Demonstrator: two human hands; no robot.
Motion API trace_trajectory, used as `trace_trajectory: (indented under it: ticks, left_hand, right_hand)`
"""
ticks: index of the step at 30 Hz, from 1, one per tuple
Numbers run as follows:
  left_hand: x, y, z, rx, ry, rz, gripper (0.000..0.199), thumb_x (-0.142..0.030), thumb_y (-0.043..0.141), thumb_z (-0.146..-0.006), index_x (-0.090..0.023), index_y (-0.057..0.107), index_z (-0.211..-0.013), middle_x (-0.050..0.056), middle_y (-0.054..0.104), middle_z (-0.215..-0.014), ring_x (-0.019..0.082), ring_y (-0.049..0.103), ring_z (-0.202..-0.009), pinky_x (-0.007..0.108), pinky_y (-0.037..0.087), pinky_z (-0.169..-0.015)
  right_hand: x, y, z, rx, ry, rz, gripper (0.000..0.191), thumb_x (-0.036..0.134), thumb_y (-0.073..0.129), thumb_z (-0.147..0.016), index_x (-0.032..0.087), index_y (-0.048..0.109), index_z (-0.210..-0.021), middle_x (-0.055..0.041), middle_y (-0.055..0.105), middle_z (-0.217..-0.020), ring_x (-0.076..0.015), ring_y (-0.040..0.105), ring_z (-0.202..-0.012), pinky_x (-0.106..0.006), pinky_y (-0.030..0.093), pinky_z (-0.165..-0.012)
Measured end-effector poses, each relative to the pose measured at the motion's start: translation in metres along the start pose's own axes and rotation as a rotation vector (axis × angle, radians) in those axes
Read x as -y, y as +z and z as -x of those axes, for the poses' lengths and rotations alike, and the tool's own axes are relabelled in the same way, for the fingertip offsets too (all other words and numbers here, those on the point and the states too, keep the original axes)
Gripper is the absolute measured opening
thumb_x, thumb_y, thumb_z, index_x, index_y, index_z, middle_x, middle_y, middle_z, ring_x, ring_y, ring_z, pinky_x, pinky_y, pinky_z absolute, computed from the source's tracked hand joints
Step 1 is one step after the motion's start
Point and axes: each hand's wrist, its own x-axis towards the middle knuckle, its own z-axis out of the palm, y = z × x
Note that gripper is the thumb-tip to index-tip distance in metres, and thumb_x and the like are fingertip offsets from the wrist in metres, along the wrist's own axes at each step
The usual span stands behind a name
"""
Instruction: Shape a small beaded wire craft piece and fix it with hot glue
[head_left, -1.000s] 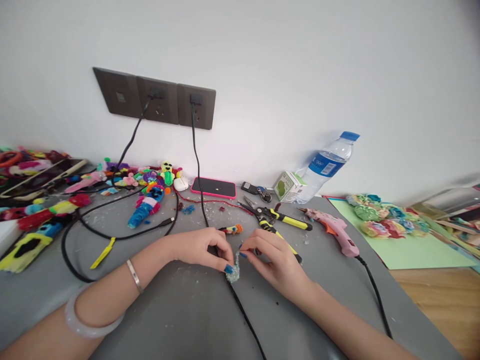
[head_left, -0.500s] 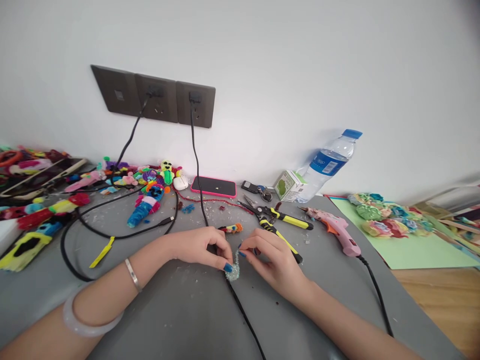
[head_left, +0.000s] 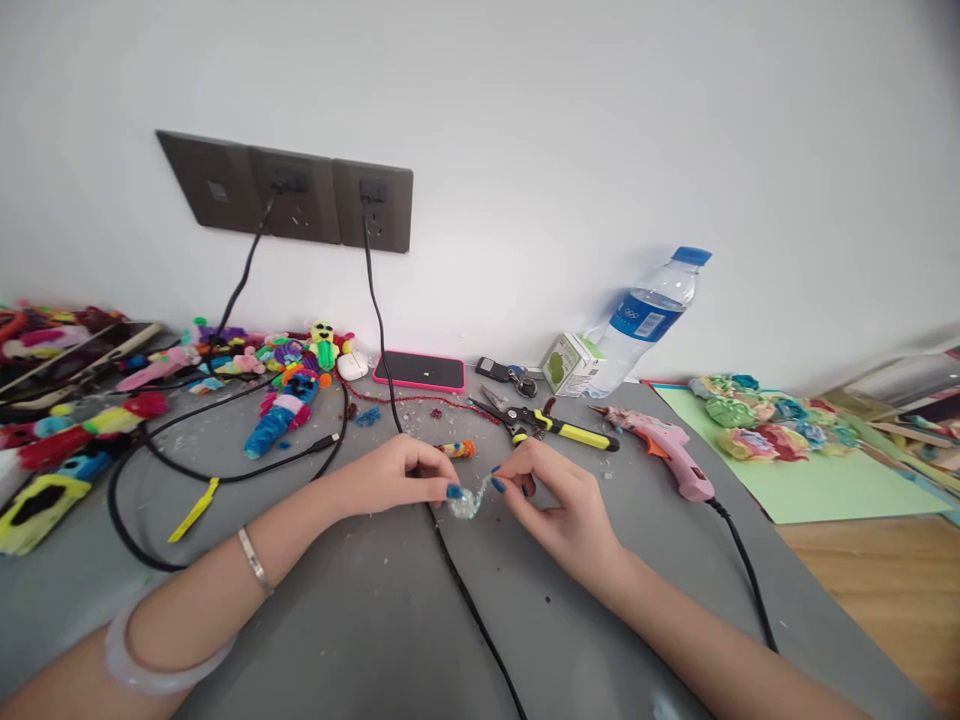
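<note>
Between my hands is a pale mint, glittery strand that looks like a tinsel pipe cleaner (head_left: 464, 505), wound into a small round coil with a loose tail. My left hand (head_left: 394, 478) is closed, pinching the coil's left edge between thumb and forefinger. The tail runs up to the right, where my right hand (head_left: 559, 508) pinches its end with thumb and forefinger. Just behind the coil lies a small orange and yellow fuzzy piece (head_left: 459, 449). Pliers with yellow and black handles (head_left: 574, 430) lie beyond my right hand, which partly covers them.
A pink glue gun (head_left: 667, 450) lies at the right, its cord trailing forward. A black cable (head_left: 472, 600) crosses beneath my hands. Fuzzy figures (head_left: 281, 410), a pink-edged phone (head_left: 420, 371), keys (head_left: 523, 380), a box (head_left: 571, 364) and a water bottle (head_left: 641, 320) line the wall side.
My right hand has shifted slightly right and up, drawing the tail outward from the coil. The coil has risen a little, and the camera view has shifted slightly.
</note>
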Motion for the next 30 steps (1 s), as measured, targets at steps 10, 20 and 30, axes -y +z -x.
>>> trace_trajectory:
  ticks: [10,20,30]
  left_hand:
    - [-0.0043,0.0035,-0.0013,-0.232,0.014,0.28,0.023,-0.037,0.071,-0.079,-0.018,0.067,-0.09,0.003,0.066,-0.088,0.015,0.059,-0.081,0.025,0.045,-0.073]
    - [0.0,0.0034,-0.0015,-0.174,0.072,0.167,0.016,-0.031,0.069,-0.081,-0.015,0.067,-0.087,0.005,0.068,-0.088,0.014,0.06,-0.079,0.025,0.045,-0.073]
    - [-0.0014,0.0037,-0.0012,-0.122,0.044,0.073,0.015,-0.029,0.07,-0.08,-0.014,0.068,-0.081,0.003,0.065,-0.076,0.012,0.054,-0.07,0.023,0.04,-0.064]
  right_hand:
    - [-0.0013,-0.0012,-0.0036,-0.097,0.175,0.01,0.015,0.009,0.055,-0.085,0.02,0.052,-0.075,0.0024,0.05,-0.067,-0.0111,0.046,-0.058,-0.023,0.037,-0.054]
    - [0.0009,0.0037,-0.0034,-0.04,0.096,0.031,0.017,0.006,0.053,-0.082,0.021,0.049,-0.073,0.0032,0.048,-0.063,-0.0104,0.046,-0.055,-0.022,0.037,-0.052]
    - [0.0011,0.0015,-0.0017,-0.002,0.068,0.03,0.015,0.006,0.055,-0.084,0.02,0.054,-0.079,0.0015,0.052,-0.067,-0.011,0.048,-0.058,-0.023,0.038,-0.053]
